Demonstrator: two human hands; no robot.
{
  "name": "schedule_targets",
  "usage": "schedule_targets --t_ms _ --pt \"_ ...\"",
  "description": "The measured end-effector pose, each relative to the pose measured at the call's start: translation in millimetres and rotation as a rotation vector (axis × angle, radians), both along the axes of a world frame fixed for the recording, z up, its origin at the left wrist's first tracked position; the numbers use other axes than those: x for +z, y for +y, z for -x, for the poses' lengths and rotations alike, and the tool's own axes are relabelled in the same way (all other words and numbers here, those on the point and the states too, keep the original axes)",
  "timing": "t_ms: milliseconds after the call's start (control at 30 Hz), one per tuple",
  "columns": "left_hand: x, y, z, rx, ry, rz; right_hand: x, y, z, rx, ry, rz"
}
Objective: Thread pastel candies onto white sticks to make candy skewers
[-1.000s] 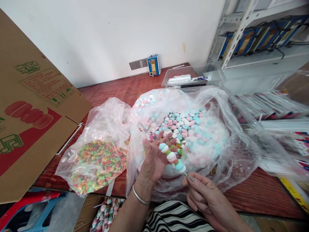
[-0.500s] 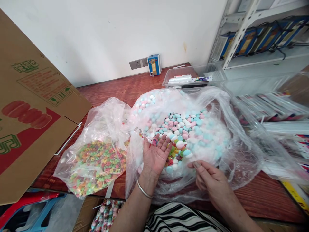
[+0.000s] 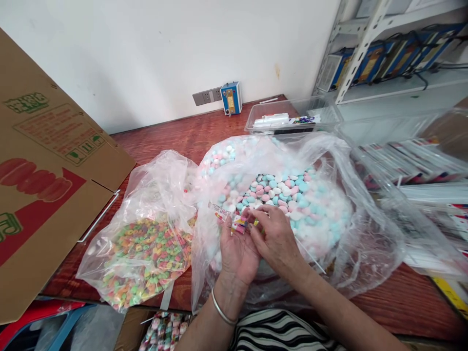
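Observation:
My left hand [image 3: 239,253] is palm up over a large clear bag [image 3: 369,243], thumb and fingers closed on a small printed plastic wrapper [image 3: 220,214]. My right hand [image 3: 276,234] comes over it from the right, its bent fingertips pinched together at the left fingers. From beneath the right hand a thin white stick [image 3: 310,256] slants down to the right; its upper end is hidden. A bit of yellow shows between the hands. Pink, blue and white candies [image 3: 278,187] fill the bag behind them.
Left of the hands lies a clear bag of colourful ring candies [image 3: 146,253]. A cardboard box [image 3: 47,170] stands at far left. Clear bins [image 3: 292,102] sit behind and to the right. A blue device [image 3: 231,97] stands against the wall.
My right hand has moved left and up from the bag's front to meet my left hand. The left fingers, spread before, are now curled, and the white stick has come into view.

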State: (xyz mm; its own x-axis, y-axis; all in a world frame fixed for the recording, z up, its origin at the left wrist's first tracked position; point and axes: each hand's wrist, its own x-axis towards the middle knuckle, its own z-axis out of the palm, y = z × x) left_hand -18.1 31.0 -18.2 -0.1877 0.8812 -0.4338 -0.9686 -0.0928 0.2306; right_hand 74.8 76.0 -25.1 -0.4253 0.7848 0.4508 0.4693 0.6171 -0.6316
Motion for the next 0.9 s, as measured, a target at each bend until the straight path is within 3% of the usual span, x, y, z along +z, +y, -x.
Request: schedule_targets --t_ms 200,433,567,700,900 --pt "-0.1 -2.9 1.5 -0.029 -0.014 0.033 -6.9 3.1 9.2 0.056 0.038 0.082" --pt "0.6 -1.2 -1.1 -0.008 -0.070 0.029 -11.4 3.0 21.1 0.052 0.043 0.053" --pt "-3.9 -9.0 -1.5 0.020 0.147 0.084 -4.5 6.3 19.6 0.035 0.002 -0.048" --pt "-3.4 -22.8 9.8 0.166 0.500 0.173 10.2 3.9 -1.7 0.087 -0.016 -0.211" --pt "9.2 -19.8 26.0 0.108 0.500 0.126 13.8 -13.7 -30.3 0.329 -0.078 -0.422"
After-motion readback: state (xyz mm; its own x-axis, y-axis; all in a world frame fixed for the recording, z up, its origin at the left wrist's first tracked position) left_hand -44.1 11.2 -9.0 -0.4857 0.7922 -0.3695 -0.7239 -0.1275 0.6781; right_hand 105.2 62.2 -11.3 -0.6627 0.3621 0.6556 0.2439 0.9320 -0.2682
